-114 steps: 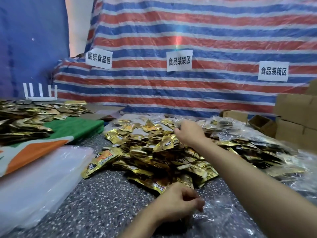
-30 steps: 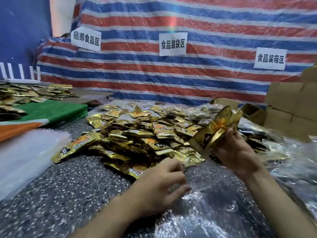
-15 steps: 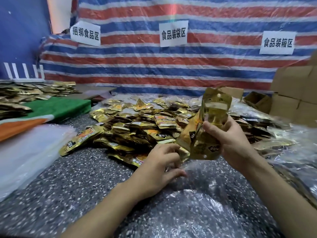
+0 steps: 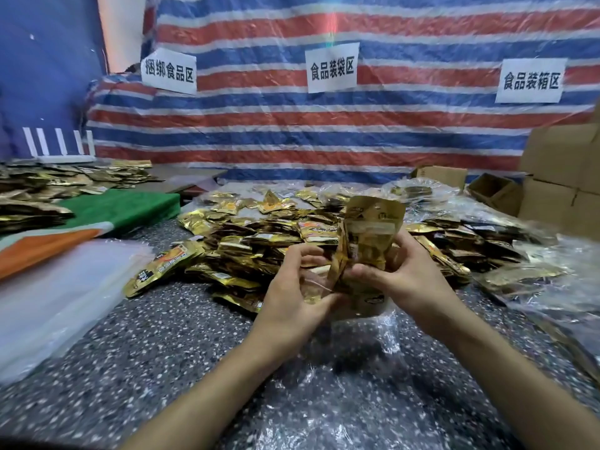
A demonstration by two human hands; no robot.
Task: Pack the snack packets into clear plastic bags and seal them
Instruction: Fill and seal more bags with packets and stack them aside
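Holding packets upright, long axis vertical: right hand; left hand pinches bag.

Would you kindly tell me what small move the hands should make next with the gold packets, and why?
Probably lower the gold packets into the clear bag: the right hand grips them upright just above it, while the left hand pinches what looks like the bag's mouth.

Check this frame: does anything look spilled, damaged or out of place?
Nothing looks damaged or spilled. The gold foil snack packets lie in an untidy heap on the speckled grey table; one stray packet sticks out at its left. The right hand grips a bunch of packets, the left hand the clear plastic bag.
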